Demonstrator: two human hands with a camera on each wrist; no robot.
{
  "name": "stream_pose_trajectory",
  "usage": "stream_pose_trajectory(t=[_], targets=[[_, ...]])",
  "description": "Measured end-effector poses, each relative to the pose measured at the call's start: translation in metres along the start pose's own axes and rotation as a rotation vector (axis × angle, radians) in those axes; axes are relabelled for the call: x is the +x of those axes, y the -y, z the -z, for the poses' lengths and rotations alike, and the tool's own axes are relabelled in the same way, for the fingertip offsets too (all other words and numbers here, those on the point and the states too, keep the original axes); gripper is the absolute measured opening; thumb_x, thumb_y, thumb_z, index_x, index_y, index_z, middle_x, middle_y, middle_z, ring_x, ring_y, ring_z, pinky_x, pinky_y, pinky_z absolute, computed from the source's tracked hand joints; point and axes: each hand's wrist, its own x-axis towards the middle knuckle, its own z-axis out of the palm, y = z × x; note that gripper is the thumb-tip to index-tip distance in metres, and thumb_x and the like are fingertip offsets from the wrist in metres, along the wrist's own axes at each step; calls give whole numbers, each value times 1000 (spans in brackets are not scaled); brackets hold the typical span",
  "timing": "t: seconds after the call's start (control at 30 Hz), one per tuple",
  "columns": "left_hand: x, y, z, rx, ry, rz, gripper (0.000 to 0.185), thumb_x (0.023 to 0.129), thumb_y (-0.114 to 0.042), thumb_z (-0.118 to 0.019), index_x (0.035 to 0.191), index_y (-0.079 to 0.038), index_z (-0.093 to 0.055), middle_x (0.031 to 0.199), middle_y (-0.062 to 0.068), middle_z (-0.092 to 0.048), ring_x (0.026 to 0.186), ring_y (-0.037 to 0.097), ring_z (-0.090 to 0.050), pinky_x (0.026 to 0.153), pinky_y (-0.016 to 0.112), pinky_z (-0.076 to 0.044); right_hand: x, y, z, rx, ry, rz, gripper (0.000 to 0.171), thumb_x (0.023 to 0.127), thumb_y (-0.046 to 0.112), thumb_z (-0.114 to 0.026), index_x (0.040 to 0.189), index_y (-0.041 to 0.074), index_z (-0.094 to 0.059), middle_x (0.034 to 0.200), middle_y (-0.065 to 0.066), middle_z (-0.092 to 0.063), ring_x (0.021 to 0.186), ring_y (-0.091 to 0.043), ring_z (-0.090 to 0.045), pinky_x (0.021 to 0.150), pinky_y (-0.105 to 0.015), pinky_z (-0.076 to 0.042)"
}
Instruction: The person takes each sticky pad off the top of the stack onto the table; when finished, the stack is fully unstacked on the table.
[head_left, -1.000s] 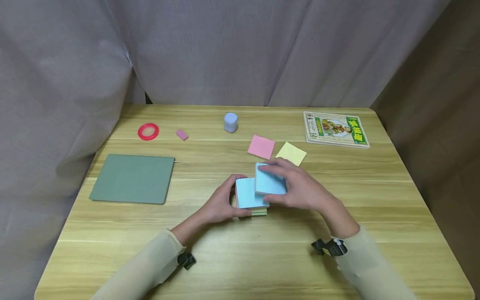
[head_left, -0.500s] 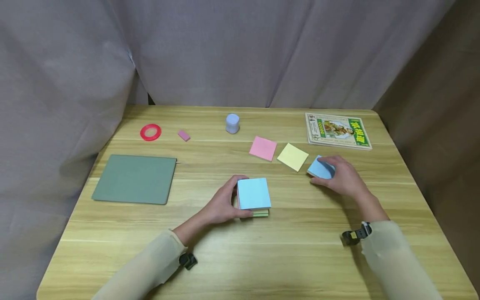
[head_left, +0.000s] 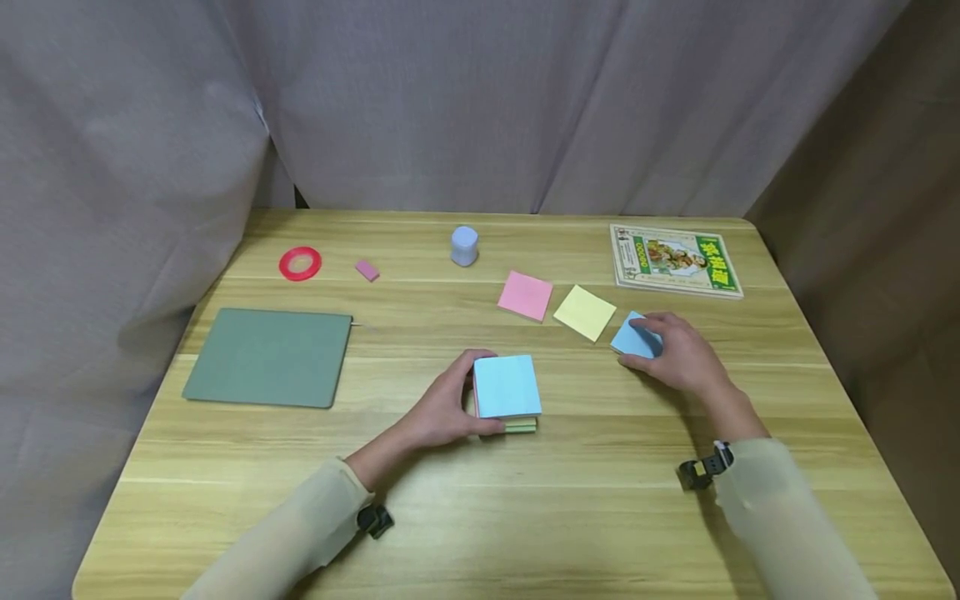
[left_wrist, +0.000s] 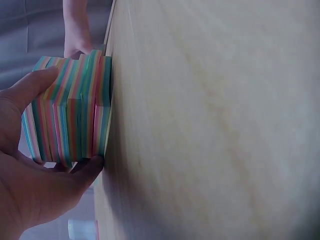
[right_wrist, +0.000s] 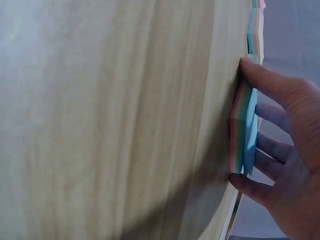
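My left hand grips a tall stack of sticky note pads by its left side, thumb in front and fingers behind. The left wrist view shows the stack's layered edges in pink, green, yellow and blue. Farther right, my right hand holds a blue-topped sticky note pad between thumb and fingers. In the right wrist view this pad lies at the table surface, its edge striped in several colours. Just left of it lie a yellow-topped pad and a pink-topped pad.
A green notebook lies at the left. Along the back are a red tape roll, a pink eraser, a small pale blue cylinder and an illustrated booklet. Grey curtain hangs behind the wooden table.
My right hand has carried a blue-topped pad off the stack, rightward to beside the yellow one. In the last half second it shifted slightly left. My left hand has stayed on the stack.
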Motion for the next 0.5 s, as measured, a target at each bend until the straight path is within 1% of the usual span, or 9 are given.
stream_pose_trajectory(t=[0.17,0.3,0.37,0.5], targets=[[1,-1,0,9,3,3,88,68,-14,-91,140,-14,-41,128,1,-54,112,18,-56,103,40,-38,0,3,3,-25,46,-14,75,82,50,-75,137,4,-54,143,-27,-41,129,-49,-37,97,-66,-36],[1,-1,0,15,11,-1,88,68,-12,-91,140,-12,-40,129,2,-54,114,19,-56,104,40,-37,-2,10,10,-66,58,-1,73,85,51,-72,138,5,-53,145,-26,-39,131,-48,-35,93,-69,-37],[1,-1,0,17,12,1,88,68,-12,-91,140,-11,-40,130,2,-54,115,19,-56,104,40,-37,-3,18,15,-79,34,39,69,85,47,-73,137,5,-54,143,-25,-41,129,-47,-37,92,-68,-38],[0,-1,-1,25,9,8,89,67,-11,-91,140,-12,-40,131,3,-53,116,21,-55,105,40,-36,-3,52,22,-59,4,146,62,86,39,-75,135,5,-57,141,-22,-45,128,-44,-41,94,-66,-38]])
